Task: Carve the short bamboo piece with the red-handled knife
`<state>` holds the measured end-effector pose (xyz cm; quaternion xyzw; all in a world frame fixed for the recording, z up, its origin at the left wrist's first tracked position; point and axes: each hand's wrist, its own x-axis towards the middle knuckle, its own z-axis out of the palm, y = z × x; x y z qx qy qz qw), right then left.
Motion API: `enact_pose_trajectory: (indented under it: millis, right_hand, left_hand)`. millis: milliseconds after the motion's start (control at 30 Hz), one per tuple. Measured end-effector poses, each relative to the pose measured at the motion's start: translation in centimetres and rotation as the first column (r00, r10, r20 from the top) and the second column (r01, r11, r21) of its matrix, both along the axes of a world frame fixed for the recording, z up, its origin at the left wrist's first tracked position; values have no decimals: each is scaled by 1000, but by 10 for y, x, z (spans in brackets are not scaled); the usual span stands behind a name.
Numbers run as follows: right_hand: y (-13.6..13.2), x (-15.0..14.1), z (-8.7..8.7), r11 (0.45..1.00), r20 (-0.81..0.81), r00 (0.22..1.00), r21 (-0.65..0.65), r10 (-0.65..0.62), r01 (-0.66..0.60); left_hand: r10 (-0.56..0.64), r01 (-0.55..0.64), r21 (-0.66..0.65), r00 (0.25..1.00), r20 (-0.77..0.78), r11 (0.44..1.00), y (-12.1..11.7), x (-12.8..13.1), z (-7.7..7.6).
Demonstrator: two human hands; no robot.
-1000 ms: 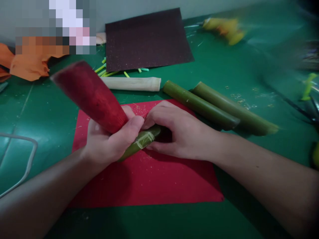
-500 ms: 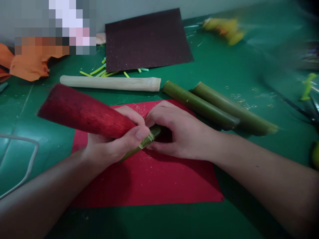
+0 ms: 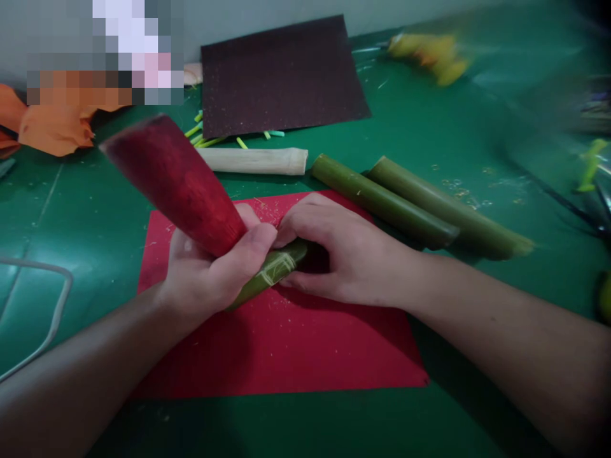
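My left hand [image 3: 214, 270] is closed round a rolled red sheet [image 3: 176, 181] that sticks up and to the left, pressed against a green bamboo stick [image 3: 272, 270]. The stick shows pale scratch marks where the roll meets it. My right hand [image 3: 334, 248] is closed over the stick's other end and holds it down on a flat red sheet [image 3: 296, 343]. Both hands meet at the middle of that red sheet.
Two more green bamboo pieces [image 3: 382, 200] [image 3: 449, 207] lie to the right, a pale peeled stick [image 3: 258, 160] behind. A dark sandpaper sheet [image 3: 281, 76] lies at the back with green shavings [image 3: 205, 137]. Orange paper [image 3: 52, 130] at left, a white cord [image 3: 52, 305], yellow objects [image 3: 429, 54].
The red roll, which dipped low and leftward half a second ago, has swung back up to its steeper angle. More of the scratched stick shows again. My right hand stays put.
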<state>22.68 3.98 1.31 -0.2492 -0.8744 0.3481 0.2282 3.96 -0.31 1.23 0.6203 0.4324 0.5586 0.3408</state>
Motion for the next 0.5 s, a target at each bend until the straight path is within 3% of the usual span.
enact_pose_trajectory:
  millis: [233, 400, 500]
  right_hand:
    - [-1, -1, -1, 1000, -12, 1000, 14, -4, 5]
    - [0, -1, -1, 1000, -12, 1000, 11, 3, -3]
    - [0, -1, -1, 1000, -18, 1000, 11, 3, -3]
  left_hand:
    - [-187, 187, -25, 982, -37, 982, 2, -10, -1]
    - [-213, 213, -17, 977, -16, 977, 5, -7, 1]
    - [-171, 171, -13, 985, 2, 985, 5, -3, 2]
